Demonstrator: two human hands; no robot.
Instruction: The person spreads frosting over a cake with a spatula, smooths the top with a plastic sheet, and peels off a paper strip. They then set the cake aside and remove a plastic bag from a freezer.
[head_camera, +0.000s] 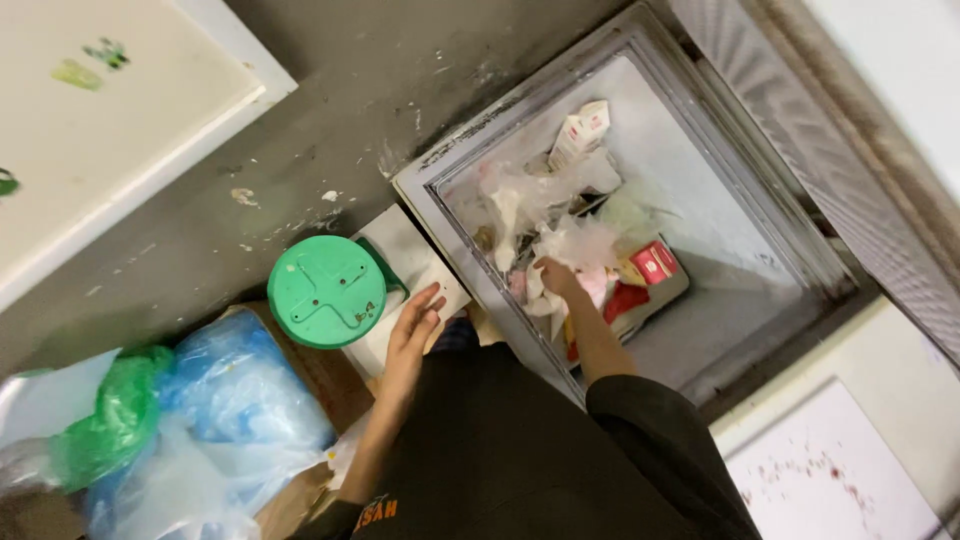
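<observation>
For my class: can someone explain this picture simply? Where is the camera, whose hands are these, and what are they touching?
There is one picture, taken by a camera worn on a person's head, looking straight down. Both bare hands belong to that person. The right hand reaches into an open chest freezer and lies on crumpled clear plastic bags; whether it grips one cannot be told. Red packets lie beside them. The left hand rests flat, fingers spread, on a white scale with a round green pan. Blue and green plastic bags lie on the floor nearby.
</observation>
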